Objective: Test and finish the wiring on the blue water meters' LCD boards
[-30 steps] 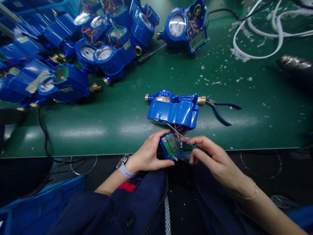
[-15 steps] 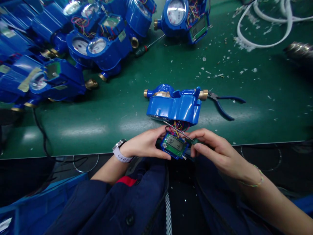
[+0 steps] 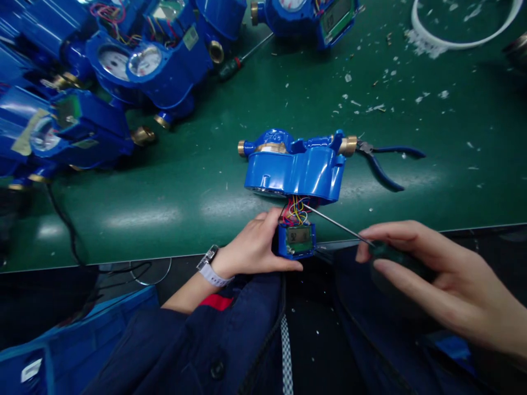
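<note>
My left hand (image 3: 263, 244) is closed around the left side of a small blue display module (image 3: 297, 241) with an LCD screen. Coloured wires (image 3: 297, 211) run from this module up to a blue water meter (image 3: 294, 170), which lies on its side with brass threaded ends. In my right hand (image 3: 440, 274) is a screwdriver (image 3: 337, 226), gripped by its dark green handle. Its thin shaft points left, and the tip is by the wires under the meter's lower edge; whether it touches them I cannot tell. Pliers (image 3: 376, 156) lie open beside the meter's right brass end.
Several blue meters (image 3: 164, 82) crowd the green bench (image 3: 197, 181) at the upper left. Another screwdriver (image 3: 230, 67) lies near another meter (image 3: 313, 19) at the top. A white cord (image 3: 461, 43) and white scraps are at the upper right. A blue crate (image 3: 94, 329) stands below the bench.
My right hand has moved right, away from the module, with the screwdriver. The shaft, which lay across the module's top edge, now reaches toward the wires. The module has turned more level in my left hand.
</note>
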The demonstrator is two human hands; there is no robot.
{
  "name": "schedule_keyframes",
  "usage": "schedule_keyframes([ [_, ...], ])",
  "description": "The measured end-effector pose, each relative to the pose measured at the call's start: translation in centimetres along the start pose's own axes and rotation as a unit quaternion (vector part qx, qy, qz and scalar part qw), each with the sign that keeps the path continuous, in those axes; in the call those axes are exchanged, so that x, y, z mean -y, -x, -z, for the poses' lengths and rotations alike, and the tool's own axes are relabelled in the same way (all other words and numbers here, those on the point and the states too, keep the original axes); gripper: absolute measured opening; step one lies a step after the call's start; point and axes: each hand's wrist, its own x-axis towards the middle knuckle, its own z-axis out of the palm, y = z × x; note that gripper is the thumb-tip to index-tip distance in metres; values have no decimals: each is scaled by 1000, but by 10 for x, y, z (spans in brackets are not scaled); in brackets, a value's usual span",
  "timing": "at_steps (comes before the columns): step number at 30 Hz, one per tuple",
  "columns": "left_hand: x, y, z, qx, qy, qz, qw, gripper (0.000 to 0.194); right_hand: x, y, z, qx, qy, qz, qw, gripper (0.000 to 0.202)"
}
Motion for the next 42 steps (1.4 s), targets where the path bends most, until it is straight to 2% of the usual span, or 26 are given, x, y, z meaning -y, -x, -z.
schedule_keyframes([
  [3,-3,0,-5,-14,-20,3,1000,77,0,8,2,37,59,28,997,28],
  [7,-7,1,-7,-21,-35,-9,999,69,-1,13,0,53,61,39,996,30],
  [14,-16,-2,-11,-20,-70,1,997,67,0,10,-4,31,78,69,994,29],
  [19,-20,-3,-15,-47,-104,41,993,72,2,15,-2,51,124,83,988,28],
  [23,-19,-2,-19,-67,-120,33,990,66,1,18,0,74,166,91,979,31],
  [28,-13,3,-22,-92,-140,9,986,66,2,18,-4,72,188,112,973,31],
  [33,-8,4,-25,-117,-138,-33,983,66,8,15,-6,51,251,142,956,31],
  [37,-8,3,-27,-126,-144,-33,981,61,19,18,-8,51,316,154,935,38],
  [42,-10,3,-28,-143,-144,-32,979,52,33,25,-20,27,371,172,912,48],
])
